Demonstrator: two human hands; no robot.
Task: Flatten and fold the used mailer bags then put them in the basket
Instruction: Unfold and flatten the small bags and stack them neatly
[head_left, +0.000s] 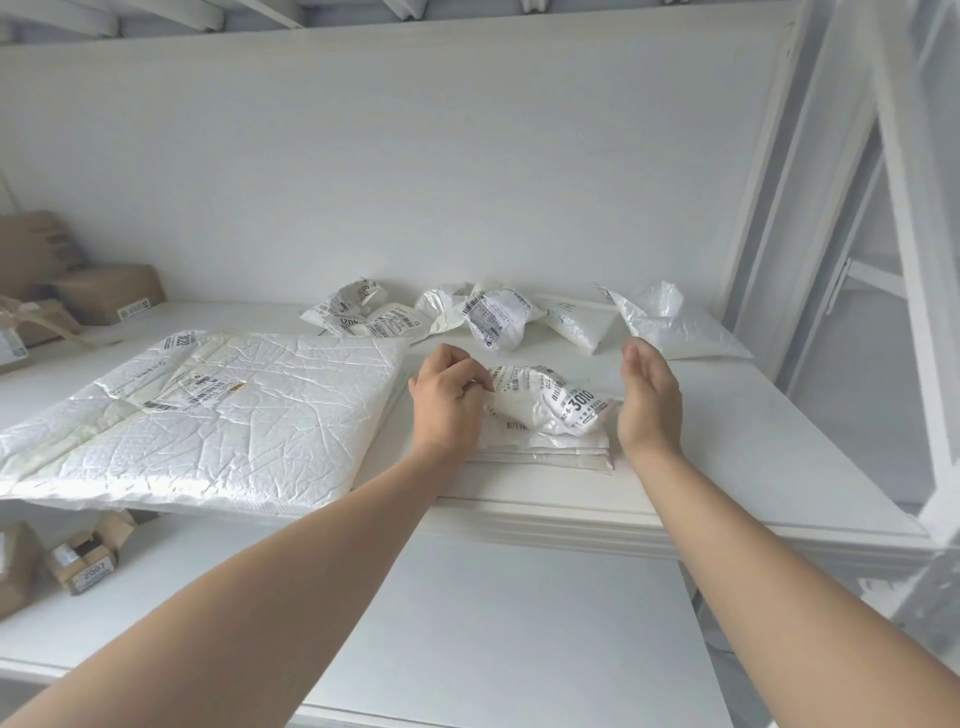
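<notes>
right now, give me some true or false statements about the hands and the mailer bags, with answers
The left hand pinches the crumpled mailer bag. True.
The right hand grips that bag too. False: it is open beside it.
The crumpled mailer bag sits on a stack of folded bags. True.
The large flat mailer lies right of both hands. False: it lies to their left.
More crumpled bags lie farther back. True.

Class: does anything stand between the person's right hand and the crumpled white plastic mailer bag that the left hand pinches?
Nothing visible does. The open right hand faces the crumpled white plastic mailer bag directly; the left hand pinches its other end.
</notes>
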